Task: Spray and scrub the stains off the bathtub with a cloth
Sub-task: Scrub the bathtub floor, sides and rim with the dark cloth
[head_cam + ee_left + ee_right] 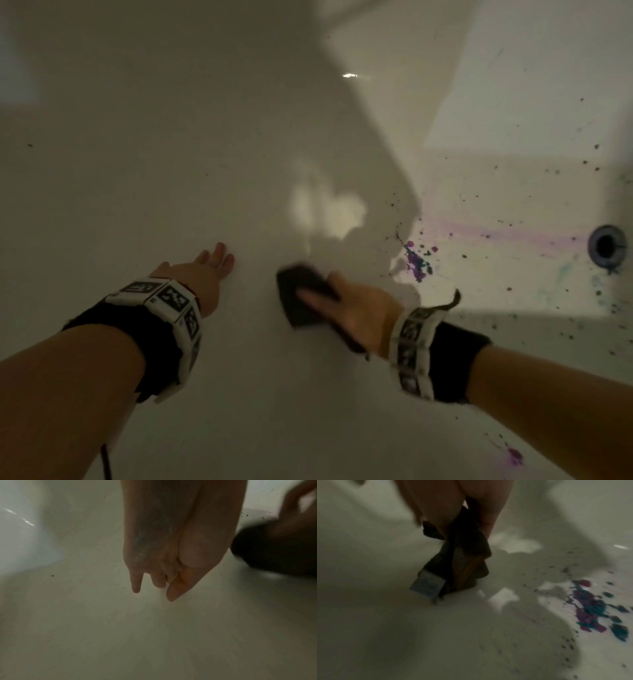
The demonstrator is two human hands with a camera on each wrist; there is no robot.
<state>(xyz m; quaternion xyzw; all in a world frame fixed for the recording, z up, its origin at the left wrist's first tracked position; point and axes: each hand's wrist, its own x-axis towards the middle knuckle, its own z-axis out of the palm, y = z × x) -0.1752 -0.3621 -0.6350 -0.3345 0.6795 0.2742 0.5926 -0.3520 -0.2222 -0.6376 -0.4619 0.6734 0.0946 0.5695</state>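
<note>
The white bathtub [205,154] fills every view. My left hand [214,265] rests open on the tub floor with straight fingers [136,582] and holds nothing. To its right, my right hand [352,311] grips a dark cloth [301,291] and presses it on the tub floor. In the right wrist view the cloth [462,561] hangs bunched between thumb and fingers, with a pale label [428,586] at its lower end. A purple and teal stain [416,262] [590,608] lies just right of the cloth, apart from it. No spray bottle is in view.
The round drain [606,245] sits at the far right, with a faint purple streak [496,233] leading to it. Dark specks [597,293] are scattered over the right side. A small purple spot [513,455] lies at the lower right.
</note>
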